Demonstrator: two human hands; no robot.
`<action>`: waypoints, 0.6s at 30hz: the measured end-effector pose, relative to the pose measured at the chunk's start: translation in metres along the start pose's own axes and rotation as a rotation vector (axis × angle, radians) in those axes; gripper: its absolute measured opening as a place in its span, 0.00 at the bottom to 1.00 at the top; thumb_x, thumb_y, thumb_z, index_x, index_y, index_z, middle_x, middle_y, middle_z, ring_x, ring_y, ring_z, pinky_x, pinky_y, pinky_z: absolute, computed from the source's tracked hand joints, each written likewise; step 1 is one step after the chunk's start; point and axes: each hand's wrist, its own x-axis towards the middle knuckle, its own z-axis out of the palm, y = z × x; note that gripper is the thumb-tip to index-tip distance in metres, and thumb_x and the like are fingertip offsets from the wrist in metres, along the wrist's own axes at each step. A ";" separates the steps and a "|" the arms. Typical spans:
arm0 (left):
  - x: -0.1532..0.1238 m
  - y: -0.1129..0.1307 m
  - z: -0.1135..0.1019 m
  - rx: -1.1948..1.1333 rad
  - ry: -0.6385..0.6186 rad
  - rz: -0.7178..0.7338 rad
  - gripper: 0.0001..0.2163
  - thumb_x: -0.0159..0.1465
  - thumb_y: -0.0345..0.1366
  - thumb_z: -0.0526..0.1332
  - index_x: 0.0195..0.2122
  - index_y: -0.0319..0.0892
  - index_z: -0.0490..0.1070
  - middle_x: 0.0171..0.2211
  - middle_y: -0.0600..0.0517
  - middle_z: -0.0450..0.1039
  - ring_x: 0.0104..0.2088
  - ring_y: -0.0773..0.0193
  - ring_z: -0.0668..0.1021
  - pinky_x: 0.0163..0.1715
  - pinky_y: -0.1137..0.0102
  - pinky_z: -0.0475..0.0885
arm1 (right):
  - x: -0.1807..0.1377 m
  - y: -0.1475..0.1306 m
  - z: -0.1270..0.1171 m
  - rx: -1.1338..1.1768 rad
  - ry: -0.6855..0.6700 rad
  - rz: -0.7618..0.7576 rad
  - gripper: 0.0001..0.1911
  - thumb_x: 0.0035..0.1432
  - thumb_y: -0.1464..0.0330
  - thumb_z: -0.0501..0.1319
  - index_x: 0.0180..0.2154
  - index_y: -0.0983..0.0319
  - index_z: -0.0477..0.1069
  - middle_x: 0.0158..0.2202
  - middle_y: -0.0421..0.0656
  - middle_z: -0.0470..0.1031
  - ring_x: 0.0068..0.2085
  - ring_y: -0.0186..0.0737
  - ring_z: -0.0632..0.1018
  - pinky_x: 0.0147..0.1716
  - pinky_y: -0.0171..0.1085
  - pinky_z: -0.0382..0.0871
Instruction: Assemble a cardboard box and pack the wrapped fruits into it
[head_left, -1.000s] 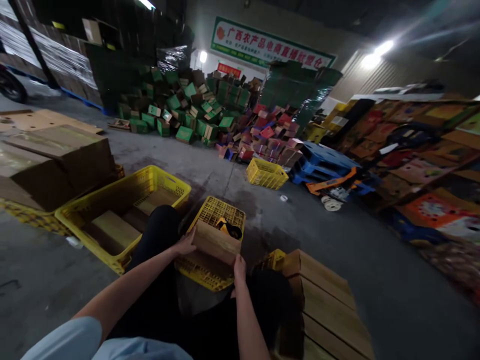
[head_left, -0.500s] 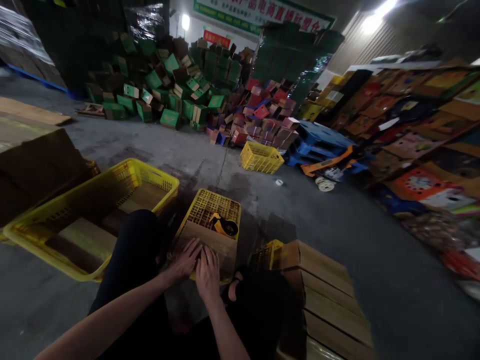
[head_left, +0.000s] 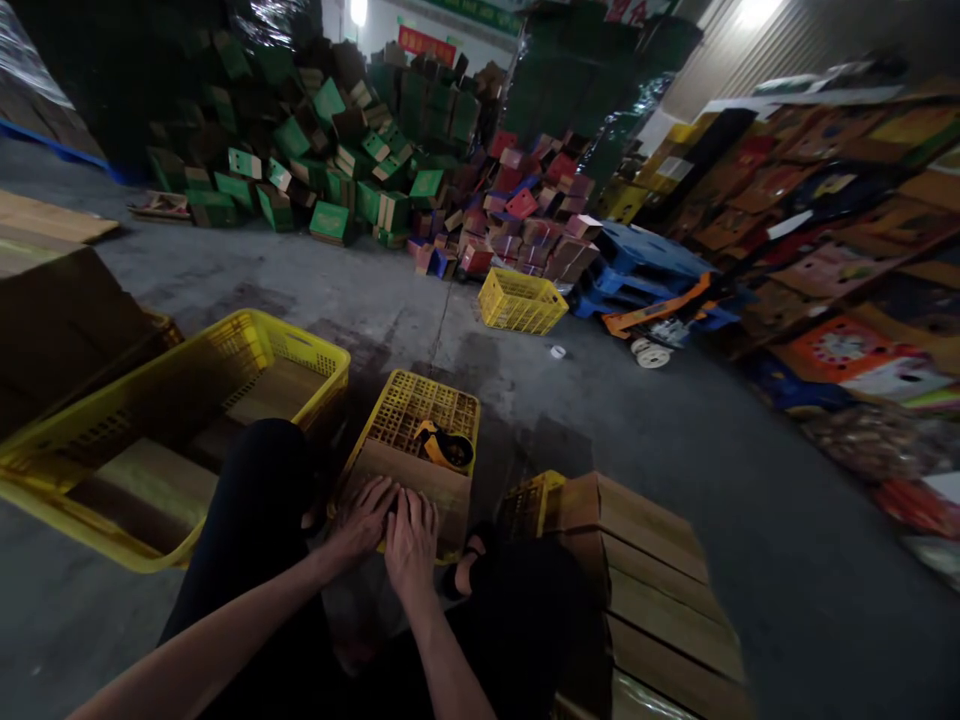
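Head camera, looking down past my knees: my left hand [head_left: 365, 517] and my right hand [head_left: 409, 535] lie side by side, palms down with fingers spread, pressing flat on the near face of a brown cardboard box [head_left: 427, 487]. Neither hand is closed around anything; both simply rest on the cardboard, thumbs nearly touching. The box sits on an upturned yellow plastic crate [head_left: 424, 405] right in front of me, between my dark trouser legs. On the crate's mesh top, just behind the box, lies a tape dispenser [head_left: 445, 447] with a yellow handle and a dark roll.

To my left stands a large yellow crate [head_left: 297, 352], open side up, with flat pieces of cardboard lying inside it. Further left is a low heap of brown cardboard sheets [head_left: 67, 310]. To my right, close by my leg, is a stack of flattened cartons [head_left: 645, 570], and a small yellow basket [head_left: 534, 497] touches its left end.

Across the concrete floor, well apart from me, another yellow basket [head_left: 521, 300] stands alone, near blue pallets [head_left: 645, 265]. Behind it are piles of green boxes [head_left: 330, 170] and red boxes [head_left: 525, 220], and printed cartons [head_left: 840, 260] are ranged along the right side.
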 end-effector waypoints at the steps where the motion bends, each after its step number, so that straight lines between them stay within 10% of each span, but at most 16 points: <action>1: 0.001 0.000 0.001 0.000 0.007 -0.006 0.25 0.68 0.29 0.51 0.67 0.38 0.61 0.65 0.39 0.63 0.67 0.49 0.63 0.65 0.52 0.58 | 0.001 0.001 0.000 0.000 0.006 0.002 0.23 0.71 0.67 0.48 0.64 0.61 0.65 0.60 0.51 0.70 0.62 0.52 0.67 0.64 0.55 0.56; 13: 0.009 0.005 0.000 -0.014 0.011 0.068 0.27 0.66 0.32 0.54 0.67 0.36 0.60 0.68 0.36 0.58 0.69 0.46 0.59 0.65 0.49 0.57 | 0.011 0.026 0.011 0.233 0.081 0.059 0.27 0.74 0.60 0.42 0.64 0.66 0.64 0.64 0.54 0.67 0.66 0.47 0.66 0.65 0.54 0.59; 18: 0.004 0.036 0.012 -0.035 -0.037 0.268 0.28 0.65 0.44 0.60 0.66 0.46 0.64 0.64 0.44 0.68 0.66 0.50 0.65 0.64 0.50 0.61 | 0.030 0.025 -0.012 0.249 -0.110 0.018 0.29 0.74 0.56 0.43 0.63 0.63 0.67 0.67 0.50 0.64 0.69 0.48 0.62 0.67 0.53 0.56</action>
